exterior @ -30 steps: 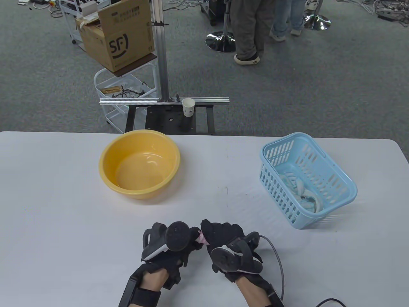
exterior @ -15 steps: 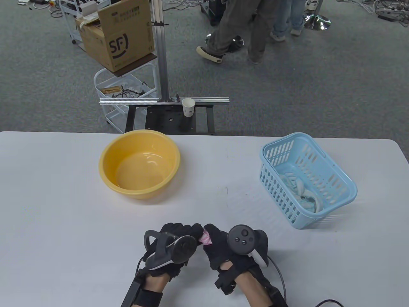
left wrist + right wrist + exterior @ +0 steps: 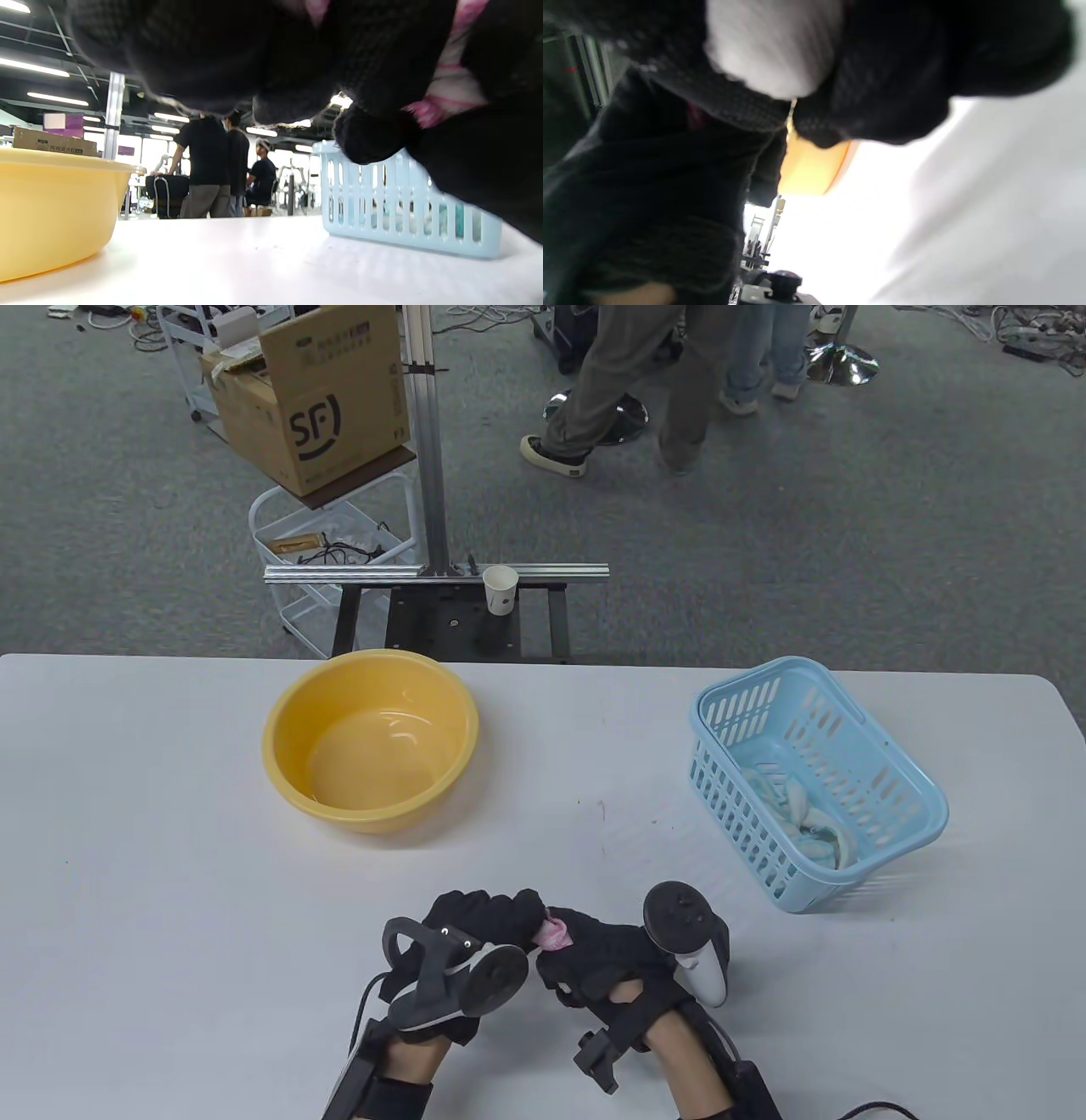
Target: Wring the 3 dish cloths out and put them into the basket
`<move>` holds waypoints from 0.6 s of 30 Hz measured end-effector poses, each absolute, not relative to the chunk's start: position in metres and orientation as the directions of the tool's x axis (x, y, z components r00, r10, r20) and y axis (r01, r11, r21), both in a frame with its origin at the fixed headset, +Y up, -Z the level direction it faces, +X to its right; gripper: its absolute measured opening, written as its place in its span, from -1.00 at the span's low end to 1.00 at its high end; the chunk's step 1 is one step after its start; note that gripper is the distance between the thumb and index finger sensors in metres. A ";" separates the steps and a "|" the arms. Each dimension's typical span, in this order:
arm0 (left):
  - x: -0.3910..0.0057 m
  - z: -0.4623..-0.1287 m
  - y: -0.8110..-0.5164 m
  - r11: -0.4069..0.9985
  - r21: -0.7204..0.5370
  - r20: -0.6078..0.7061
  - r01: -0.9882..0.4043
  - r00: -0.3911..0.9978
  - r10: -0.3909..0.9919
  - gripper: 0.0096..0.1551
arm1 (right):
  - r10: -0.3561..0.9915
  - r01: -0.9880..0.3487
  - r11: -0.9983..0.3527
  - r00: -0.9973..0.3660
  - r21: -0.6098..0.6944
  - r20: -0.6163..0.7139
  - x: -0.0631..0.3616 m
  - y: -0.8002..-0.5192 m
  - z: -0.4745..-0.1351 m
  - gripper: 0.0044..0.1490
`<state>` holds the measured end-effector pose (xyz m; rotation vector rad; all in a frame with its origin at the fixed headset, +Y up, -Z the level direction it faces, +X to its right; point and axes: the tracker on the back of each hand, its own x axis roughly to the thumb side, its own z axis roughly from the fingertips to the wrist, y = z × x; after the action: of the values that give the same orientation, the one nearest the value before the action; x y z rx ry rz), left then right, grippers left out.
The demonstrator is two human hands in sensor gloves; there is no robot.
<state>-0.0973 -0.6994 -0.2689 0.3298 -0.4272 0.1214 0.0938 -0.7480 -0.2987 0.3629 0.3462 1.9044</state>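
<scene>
Both hands are close together at the near edge of the white desk (image 3: 170,899), knuckles almost touching. The left hand (image 3: 475,920) and the right hand (image 3: 607,959) are clenched around a pink dish cloth (image 3: 553,934); only a small bit of it shows between them, and the left wrist view shows pink w/ stripes under the curled fingers (image 3: 369,135). Each hand has a tracker on the back. Farther away, ahead and to the left of the hands, stands a yellow basin (image 3: 371,738); I cannot tell if there is water in it. Ahead and to the right of the hands, well apart from them, is the light blue basket (image 3: 819,785), w/ a blue-white cloth (image 3: 806,814) lying inside on its bottom. Beyond the desk: a metal frame w/ a paper cup (image 3: 500,589), a cardboard box (image 3: 310,398), and legs of people on the grey carpet.
</scene>
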 end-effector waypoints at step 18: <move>-0.131 -0.277 -0.699 0.911 0.223 0.315 -0.346 0.910 0.269 -0.04 | 0.623 -0.619 -0.674 -0.770 -0.403 0.141 0.195 -0.630 -0.305 -0.16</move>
<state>-0.1314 -0.6986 -0.2769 0.2799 -0.2830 0.3211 0.1949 -0.6300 -0.3055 -0.0111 -0.5699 2.3819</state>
